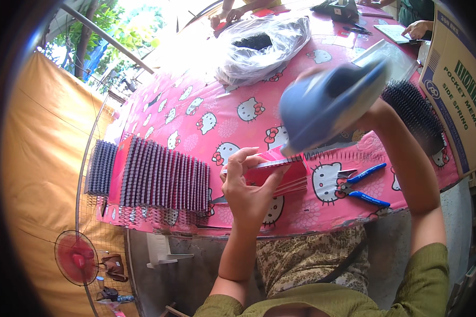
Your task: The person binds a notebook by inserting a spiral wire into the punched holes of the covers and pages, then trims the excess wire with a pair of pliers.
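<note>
Head view: left hand [248, 194] clamped on a red booklet [260, 176], centre of frame. Right hand [372, 115], right of centre, closed round a blue tool [314, 108] (blurred, grip partly hidden), its tip by the booklet's upper edge. Wire coil [322, 156] runs rightward from there. Blue-handled pliers [369, 199] lie spread below; coil-bound stack [161, 171], left of frame.

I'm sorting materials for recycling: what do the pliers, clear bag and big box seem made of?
Pliers: probably metal, from the grey head; smooth blue grips, likely plastic. Clear bag: thin, shiny plastic film, see-through and crinkled. Big box: apparently matte cardboard, with tan, printed panels.
</note>
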The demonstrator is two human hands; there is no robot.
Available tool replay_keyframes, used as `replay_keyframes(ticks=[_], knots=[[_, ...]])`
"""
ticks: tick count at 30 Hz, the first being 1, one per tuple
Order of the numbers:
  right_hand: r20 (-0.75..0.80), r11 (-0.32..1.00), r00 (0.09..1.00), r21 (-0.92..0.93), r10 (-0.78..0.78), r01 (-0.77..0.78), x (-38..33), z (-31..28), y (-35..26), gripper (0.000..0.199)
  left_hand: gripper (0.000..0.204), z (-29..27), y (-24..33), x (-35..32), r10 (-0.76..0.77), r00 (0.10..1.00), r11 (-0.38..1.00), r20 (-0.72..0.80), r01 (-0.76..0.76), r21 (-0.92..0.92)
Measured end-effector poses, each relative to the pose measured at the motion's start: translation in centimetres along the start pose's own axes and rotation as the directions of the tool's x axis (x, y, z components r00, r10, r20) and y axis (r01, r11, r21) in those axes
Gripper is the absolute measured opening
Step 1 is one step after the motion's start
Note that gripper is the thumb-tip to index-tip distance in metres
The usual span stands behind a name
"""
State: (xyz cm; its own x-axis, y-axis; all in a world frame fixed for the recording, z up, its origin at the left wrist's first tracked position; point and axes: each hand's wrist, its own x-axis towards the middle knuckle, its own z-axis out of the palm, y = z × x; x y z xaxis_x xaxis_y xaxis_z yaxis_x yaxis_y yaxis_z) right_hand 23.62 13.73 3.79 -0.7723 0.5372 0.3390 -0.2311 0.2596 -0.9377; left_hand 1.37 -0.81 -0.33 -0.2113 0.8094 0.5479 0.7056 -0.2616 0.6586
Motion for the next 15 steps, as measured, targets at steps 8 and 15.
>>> replay_keyframes(ticks=[8,15], knots=[[-0.041,0.971,0.996,-0.224,0.081,-0.088,0.4,0.2,0.9,0.064,0.058,0.0,0.9,0.1,-0.100,0.995,0.993,-0.029,0.098,-0.059],[-0.036,0.889,0.998,-0.456,0.043,-0.055,2.9,2.2,0.6,0.061,0.064,-1.0,-2.4,-0.5,-0.280,0.960,0.859,-0.003,0.249,-0.447]])
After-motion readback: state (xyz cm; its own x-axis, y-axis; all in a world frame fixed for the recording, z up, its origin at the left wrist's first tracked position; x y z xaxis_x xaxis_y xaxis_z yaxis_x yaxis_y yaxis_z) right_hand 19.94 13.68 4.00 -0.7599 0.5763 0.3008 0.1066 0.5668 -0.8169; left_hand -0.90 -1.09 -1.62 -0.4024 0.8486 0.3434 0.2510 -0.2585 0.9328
